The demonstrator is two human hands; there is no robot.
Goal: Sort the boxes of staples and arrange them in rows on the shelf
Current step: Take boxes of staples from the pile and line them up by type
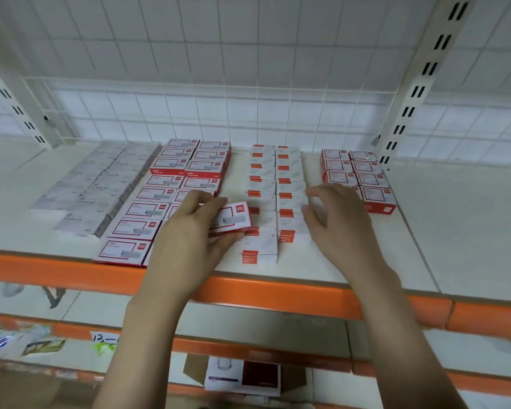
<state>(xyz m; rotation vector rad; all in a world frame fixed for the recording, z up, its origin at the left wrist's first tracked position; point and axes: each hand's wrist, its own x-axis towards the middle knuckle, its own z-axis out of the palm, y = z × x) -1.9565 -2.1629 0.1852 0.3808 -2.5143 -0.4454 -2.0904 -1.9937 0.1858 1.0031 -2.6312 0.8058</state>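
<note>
My left hand [189,231] holds a red-and-white staple box [233,216] just above the shelf [351,261], between the red-framed rows [163,199] and the white rows with orange tags [275,196]. My right hand [337,219] hovers with fingers spread and loosely bent over the right side of the orange-tag rows, holding nothing. Grey-white staple boxes [101,184] lie in rows at the left. Smaller red-framed boxes [357,175] are stacked in two rows at the right.
The shelf has an orange front rail [278,293] and a white wire grid back [219,113]. A slotted upright [419,84] stands at the right. Lower shelves hold packets [18,346] and a cardboard box [242,376].
</note>
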